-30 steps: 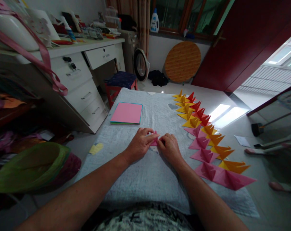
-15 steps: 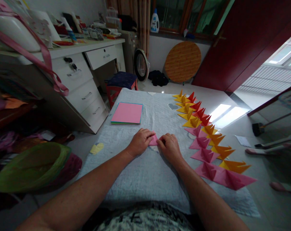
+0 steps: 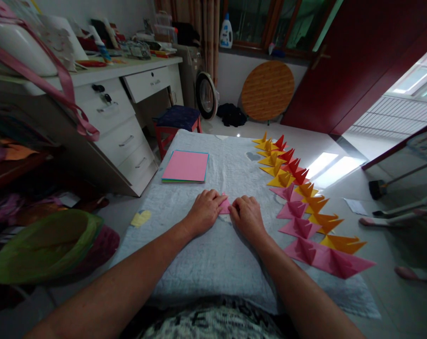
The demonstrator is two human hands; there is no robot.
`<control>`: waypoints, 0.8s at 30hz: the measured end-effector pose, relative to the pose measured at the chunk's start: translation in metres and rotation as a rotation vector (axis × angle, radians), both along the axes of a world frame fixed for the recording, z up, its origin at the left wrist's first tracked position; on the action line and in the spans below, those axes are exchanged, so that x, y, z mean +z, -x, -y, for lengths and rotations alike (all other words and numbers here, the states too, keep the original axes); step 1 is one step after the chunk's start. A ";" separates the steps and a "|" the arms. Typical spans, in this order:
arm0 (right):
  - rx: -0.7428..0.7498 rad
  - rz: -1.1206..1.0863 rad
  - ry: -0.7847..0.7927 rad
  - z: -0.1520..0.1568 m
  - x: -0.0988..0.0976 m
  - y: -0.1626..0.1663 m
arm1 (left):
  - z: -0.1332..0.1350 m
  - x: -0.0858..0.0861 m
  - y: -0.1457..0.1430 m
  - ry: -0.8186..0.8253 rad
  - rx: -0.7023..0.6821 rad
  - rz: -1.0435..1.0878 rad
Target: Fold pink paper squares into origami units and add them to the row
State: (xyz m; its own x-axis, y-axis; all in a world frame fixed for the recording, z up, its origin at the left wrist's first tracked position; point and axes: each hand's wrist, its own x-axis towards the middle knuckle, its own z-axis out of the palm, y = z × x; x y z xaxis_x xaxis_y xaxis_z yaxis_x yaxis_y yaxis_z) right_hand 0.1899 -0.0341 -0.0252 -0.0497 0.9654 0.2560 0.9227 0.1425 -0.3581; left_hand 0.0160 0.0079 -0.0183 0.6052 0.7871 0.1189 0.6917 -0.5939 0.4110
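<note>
A small folded pink paper piece [image 3: 225, 206] lies on the pale quilted cloth [image 3: 206, 254] in front of me. My left hand [image 3: 203, 211] presses on its left side with fingers bent down onto it. My right hand [image 3: 248, 215] presses on its right side the same way. Most of the paper is hidden under my fingers. A stack of square sheets with a pink one on top [image 3: 186, 166] lies further back on the left.
Two rows of folded paper shapes [image 3: 300, 202] in yellow, red, orange and pink run along the right of the cloth. A white desk with drawers [image 3: 125, 117] stands left, a red stool [image 3: 176, 123] behind, a green bag [image 3: 44, 245] on the floor.
Both hands have lowered and flattened onto the pink paper, which was lifted slightly between the fingertips a second ago. Hands sit closer together.
</note>
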 end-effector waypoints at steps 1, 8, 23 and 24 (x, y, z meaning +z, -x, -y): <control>-0.008 0.027 0.011 0.000 0.001 0.001 | 0.001 -0.001 0.000 -0.009 0.005 -0.021; -0.060 0.123 0.071 0.005 0.008 0.006 | 0.009 -0.006 -0.001 -0.086 0.029 -0.111; -0.082 0.135 0.091 0.009 0.012 0.009 | 0.012 -0.011 0.007 -0.087 0.066 -0.162; -0.083 0.130 0.096 0.009 0.012 0.008 | 0.012 -0.011 0.007 -0.080 0.066 -0.164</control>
